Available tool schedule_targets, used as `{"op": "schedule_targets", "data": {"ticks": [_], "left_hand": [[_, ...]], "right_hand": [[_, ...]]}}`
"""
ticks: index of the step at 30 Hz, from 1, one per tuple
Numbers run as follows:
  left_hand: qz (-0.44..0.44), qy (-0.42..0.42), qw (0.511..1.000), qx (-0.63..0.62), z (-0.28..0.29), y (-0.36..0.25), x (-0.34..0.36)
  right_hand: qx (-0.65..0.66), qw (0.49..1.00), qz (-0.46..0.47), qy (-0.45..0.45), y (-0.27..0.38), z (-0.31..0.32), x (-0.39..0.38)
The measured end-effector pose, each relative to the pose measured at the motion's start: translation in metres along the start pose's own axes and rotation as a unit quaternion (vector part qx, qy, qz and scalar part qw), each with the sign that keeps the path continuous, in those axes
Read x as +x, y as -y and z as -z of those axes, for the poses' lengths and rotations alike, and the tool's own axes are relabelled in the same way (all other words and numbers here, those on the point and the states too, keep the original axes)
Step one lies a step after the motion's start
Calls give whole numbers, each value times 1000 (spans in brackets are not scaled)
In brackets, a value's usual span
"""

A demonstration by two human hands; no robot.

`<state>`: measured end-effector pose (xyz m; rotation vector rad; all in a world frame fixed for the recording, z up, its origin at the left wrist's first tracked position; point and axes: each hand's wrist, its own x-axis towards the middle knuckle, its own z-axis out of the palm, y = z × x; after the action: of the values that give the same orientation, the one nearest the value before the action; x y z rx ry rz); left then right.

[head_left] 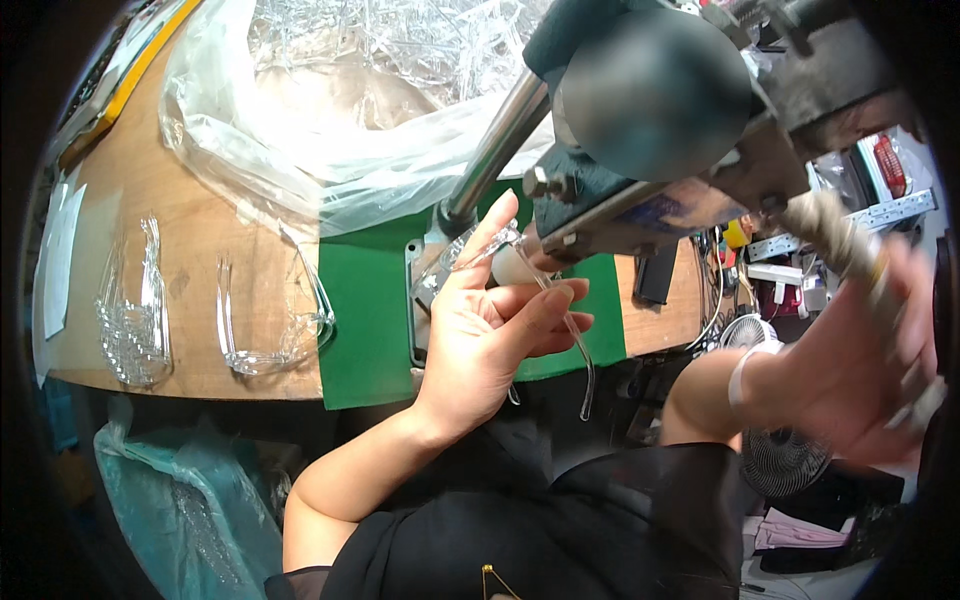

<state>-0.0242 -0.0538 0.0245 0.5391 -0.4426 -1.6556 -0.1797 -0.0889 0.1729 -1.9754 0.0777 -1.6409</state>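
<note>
My left hand (475, 345) pinches a clear plastic eyeglass frame (586, 375) beneath the head of a dark bench press (650, 105). One temple arm hangs down past my fingers, and my index finger points up beside the front of the frame. Where the frame meets the press is partly hidden by my hand. Off to the right, my right hand (845, 365) is closed round the press's wrapped lever (828, 228), blurred by motion. The press's steel column (500, 145) rises from a metal base on a green mat (365, 310).
Two groups of clear eyeglass frames, a left stack (138, 335) and a nearer one (262, 358), lie on the wooden table (195, 255). Behind them an open plastic bag (215, 120) holds many clear pieces. A teal bag (185, 490) hangs below. Fans (785, 462) and cables crowd the right.
</note>
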Motion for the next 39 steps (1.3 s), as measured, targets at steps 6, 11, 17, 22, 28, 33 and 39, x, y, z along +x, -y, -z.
{"op": "schedule_targets", "data": {"ticks": [6, 11, 17, 22, 28, 33, 39], "left_hand": [[6, 1, 1000, -12, -3, 1, 5], [-17, -45, 999, 11, -8, 10, 6], [-113, -29, 986, 117, 4, 9, -9], [-227, -10, 956, 187, 27, 0, -29], [-172, -6, 980, 98, 34, -5, -33], [-104, -40, 994, 12, 28, -6, -38], [-90, 37, 995, 12, 38, -9, -28]], "right_hand": [[16, 996, 11, 88, 5, 4, -25], [-46, 996, 66, 31, -6, -12, -47], [-27, 999, -18, -42, 0, 16, -9], [-132, 987, -51, -73, -36, 36, -57], [-313, 820, -472, 78, -135, 27, -224], [-379, 816, -416, 130, -149, 31, -241], [-402, 822, -382, 128, -158, 28, -246]]}}
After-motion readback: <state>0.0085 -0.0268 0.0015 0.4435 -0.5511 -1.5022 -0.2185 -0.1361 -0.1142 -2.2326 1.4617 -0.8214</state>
